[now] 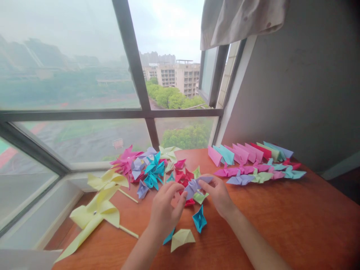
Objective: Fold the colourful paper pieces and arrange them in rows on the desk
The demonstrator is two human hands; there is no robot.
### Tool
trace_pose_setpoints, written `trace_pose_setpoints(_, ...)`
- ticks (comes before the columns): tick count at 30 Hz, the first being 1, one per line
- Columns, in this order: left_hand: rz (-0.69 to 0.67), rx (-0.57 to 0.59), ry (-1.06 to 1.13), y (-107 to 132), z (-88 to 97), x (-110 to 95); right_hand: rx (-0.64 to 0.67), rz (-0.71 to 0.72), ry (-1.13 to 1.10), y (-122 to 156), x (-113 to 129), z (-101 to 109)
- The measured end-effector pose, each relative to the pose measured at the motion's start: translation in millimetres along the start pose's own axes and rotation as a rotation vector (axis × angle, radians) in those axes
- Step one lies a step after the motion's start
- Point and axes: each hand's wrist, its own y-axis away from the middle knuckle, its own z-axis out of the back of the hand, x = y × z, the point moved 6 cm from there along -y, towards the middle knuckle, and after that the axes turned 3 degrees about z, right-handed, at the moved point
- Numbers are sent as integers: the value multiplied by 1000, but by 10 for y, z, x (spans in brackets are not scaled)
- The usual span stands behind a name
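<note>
My left hand [164, 208] and my right hand [218, 195] meet over the wooden table [281, 232], both pinching a small purple folded paper piece [194, 186]. Left fingers grip its left end, right fingers its right end. Beneath it lie red [185, 175] and light green [200, 197] folded pieces. A blue folded piece [199, 219] and a pale yellow one [182, 237] lie just in front of my hands.
A heap of coloured paper pinwheels [146, 167] sits by the window. Large yellow pinwheels on sticks [97, 213] lie at the left edge. A row of folded pink, teal, red and purple pieces [253, 161] runs along the right, near the grey wall.
</note>
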Motion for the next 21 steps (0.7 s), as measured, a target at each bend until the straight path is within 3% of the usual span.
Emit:
trace_pose_setpoints(3, 61, 57, 40, 6, -70, 47, 56, -53, -62, 15, -66, -29)
trace_pose_setpoints(9, 226, 183, 328, -2, -173, 122, 113, -81, -135, 31, -125, -63)
trace_pose_setpoints(21, 317, 213, 416, 10, -184, 211, 117, -107, -113, 25, -130, -65)
